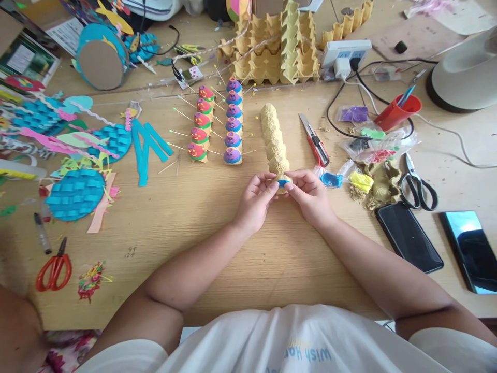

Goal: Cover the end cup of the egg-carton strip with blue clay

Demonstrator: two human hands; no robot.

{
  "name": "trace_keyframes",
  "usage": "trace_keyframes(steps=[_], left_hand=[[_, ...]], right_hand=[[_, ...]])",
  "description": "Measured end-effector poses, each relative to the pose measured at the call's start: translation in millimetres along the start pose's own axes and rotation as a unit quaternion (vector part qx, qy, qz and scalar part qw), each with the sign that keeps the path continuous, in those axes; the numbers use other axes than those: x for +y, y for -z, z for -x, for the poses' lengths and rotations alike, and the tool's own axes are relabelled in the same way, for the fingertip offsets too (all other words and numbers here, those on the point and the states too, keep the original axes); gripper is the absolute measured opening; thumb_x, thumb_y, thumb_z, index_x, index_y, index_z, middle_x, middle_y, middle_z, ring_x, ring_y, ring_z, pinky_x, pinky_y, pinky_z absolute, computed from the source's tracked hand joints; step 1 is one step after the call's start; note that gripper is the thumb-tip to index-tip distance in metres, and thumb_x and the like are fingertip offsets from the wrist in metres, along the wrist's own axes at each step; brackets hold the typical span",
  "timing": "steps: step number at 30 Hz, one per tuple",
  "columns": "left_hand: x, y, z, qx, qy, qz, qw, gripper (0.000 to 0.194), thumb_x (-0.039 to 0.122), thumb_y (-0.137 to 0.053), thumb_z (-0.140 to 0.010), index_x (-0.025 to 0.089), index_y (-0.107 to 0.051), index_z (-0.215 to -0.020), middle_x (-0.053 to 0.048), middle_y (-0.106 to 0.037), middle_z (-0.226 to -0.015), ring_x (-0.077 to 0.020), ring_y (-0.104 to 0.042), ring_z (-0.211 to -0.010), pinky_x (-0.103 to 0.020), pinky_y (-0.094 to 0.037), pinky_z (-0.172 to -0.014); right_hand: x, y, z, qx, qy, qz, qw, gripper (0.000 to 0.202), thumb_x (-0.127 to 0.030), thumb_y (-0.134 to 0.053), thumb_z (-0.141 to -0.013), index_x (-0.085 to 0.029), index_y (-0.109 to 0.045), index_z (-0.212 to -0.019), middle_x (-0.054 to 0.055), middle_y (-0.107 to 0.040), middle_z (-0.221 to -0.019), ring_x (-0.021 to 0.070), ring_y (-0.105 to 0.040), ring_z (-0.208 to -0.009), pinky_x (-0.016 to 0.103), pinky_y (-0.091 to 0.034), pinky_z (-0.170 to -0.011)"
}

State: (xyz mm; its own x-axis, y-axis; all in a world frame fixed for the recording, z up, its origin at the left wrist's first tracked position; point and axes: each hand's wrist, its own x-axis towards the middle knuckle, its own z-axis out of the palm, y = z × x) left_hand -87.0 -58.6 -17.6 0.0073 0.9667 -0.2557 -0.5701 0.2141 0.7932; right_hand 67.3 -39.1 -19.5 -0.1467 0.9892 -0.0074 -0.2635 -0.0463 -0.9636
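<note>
A bare strip of egg carton cups (pixel 274 135) points away from me on the wooden table. My left hand (pixel 255 201) grips its near end from the left, and my right hand (pixel 312 198) from the right. Both thumbs press a flat piece of blue clay (pixel 283 183) onto the nearest cup; the fingertips partly cover it. To the left stand two finished caterpillars made of cup strips, a purple and blue one (pixel 233 124) and a red and green one (pixel 201 124), with thin sticks poking out.
A utility knife (pixel 313 139), bagged blue clay (pixel 331 179), yellow clay (pixel 361 181), black scissors (pixel 417 186) and a phone (pixel 409 235) lie right. Egg trays (pixel 258 65) and a power strip (pixel 345 50) are behind. Woven blue paper fish (pixel 75 194) and red scissors (pixel 54 270) lie left, near another person's arm (pixel 19 331).
</note>
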Motion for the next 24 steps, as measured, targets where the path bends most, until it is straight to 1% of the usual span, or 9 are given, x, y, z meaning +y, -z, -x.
trace_keyframes(steps=[5,8,10,13,16,18,24], left_hand=[[0.2,-1.8,1.3,-0.006,-0.004,-0.003,1.0,0.046,0.042,-0.102,-0.073,0.023,-0.071,-0.101,0.002,-0.078,-0.094,-0.0102,-0.071,-0.086,-0.023,-0.051,-0.075],[0.3,-2.3,1.7,-0.012,-0.008,-0.006,1.0,0.048,0.045,-0.102,-0.072,0.023,-0.072,-0.102,0.003,-0.078,-0.093,-0.0096,-0.071,-0.085,-0.023,-0.052,-0.075],[0.5,-2.3,1.9,-0.016,-0.008,-0.007,1.0,0.05,0.047,-0.103,-0.07,0.023,-0.072,-0.102,0.003,-0.078,-0.091,-0.0091,-0.07,-0.084,-0.022,-0.052,-0.076],[0.7,-2.3,2.3,-0.016,-0.004,-0.008,1.0,0.049,0.05,-0.102,-0.072,0.023,-0.073,-0.102,0.002,-0.079,-0.095,-0.0094,-0.071,-0.086,-0.022,-0.052,-0.076],[0.8,-2.3,2.4,-0.015,-0.003,-0.004,1.0,0.047,0.049,-0.1,-0.074,0.023,-0.073,-0.103,0.001,-0.08,-0.099,-0.01,-0.071,-0.088,-0.023,-0.052,-0.076],[0.9,-2.3,2.2,-0.013,-0.002,0.001,1.0,0.047,0.048,-0.101,-0.074,0.023,-0.073,-0.102,0.002,-0.079,-0.097,-0.0098,-0.07,-0.087,-0.023,-0.052,-0.076],[1.9,-2.6,1.6,-0.011,0.009,0.007,1.0,0.044,0.044,-0.099,-0.076,0.023,-0.071,-0.102,0.001,-0.079,-0.097,-0.01,-0.071,-0.085,-0.024,-0.052,-0.076]], right_hand=[[-0.2,-0.8,0.4,-0.006,0.013,-0.006,1.0,0.052,-0.057,-0.101,-0.073,-0.027,-0.072,-0.105,-0.003,-0.071,-0.086,0.0125,-0.064,-0.078,0.028,-0.059,-0.073],[-0.3,-1.6,1.2,-0.009,0.022,0.004,1.0,0.055,-0.059,-0.1,-0.074,-0.027,-0.069,-0.107,-0.002,-0.071,-0.089,0.0135,-0.065,-0.08,0.029,-0.059,-0.076],[-0.6,-2.0,1.7,-0.007,0.024,0.015,1.0,0.057,-0.06,-0.1,-0.074,-0.027,-0.068,-0.107,-0.002,-0.07,-0.088,0.014,-0.064,-0.08,0.03,-0.059,-0.076],[-0.7,-2.2,1.9,0.002,0.02,0.022,1.0,0.056,-0.059,-0.1,-0.073,-0.028,-0.067,-0.105,-0.003,-0.068,-0.088,0.0135,-0.062,-0.079,0.029,-0.057,-0.074],[-0.5,-1.8,1.1,-0.002,0.016,0.011,1.0,0.054,-0.059,-0.099,-0.075,-0.027,-0.067,-0.103,-0.003,-0.067,-0.086,0.0129,-0.061,-0.078,0.028,-0.056,-0.074],[-0.6,-1.5,0.4,-0.011,0.015,-0.002,1.0,0.053,-0.058,-0.099,-0.075,-0.027,-0.067,-0.103,-0.003,-0.068,-0.085,0.0128,-0.063,-0.079,0.028,-0.057,-0.076],[-2.9,-1.8,0.6,-0.017,-0.001,-0.004,1.0,0.055,-0.055,-0.102,-0.071,-0.028,-0.067,-0.103,-0.003,-0.071,-0.088,0.0146,-0.066,-0.081,0.031,-0.06,-0.079]])
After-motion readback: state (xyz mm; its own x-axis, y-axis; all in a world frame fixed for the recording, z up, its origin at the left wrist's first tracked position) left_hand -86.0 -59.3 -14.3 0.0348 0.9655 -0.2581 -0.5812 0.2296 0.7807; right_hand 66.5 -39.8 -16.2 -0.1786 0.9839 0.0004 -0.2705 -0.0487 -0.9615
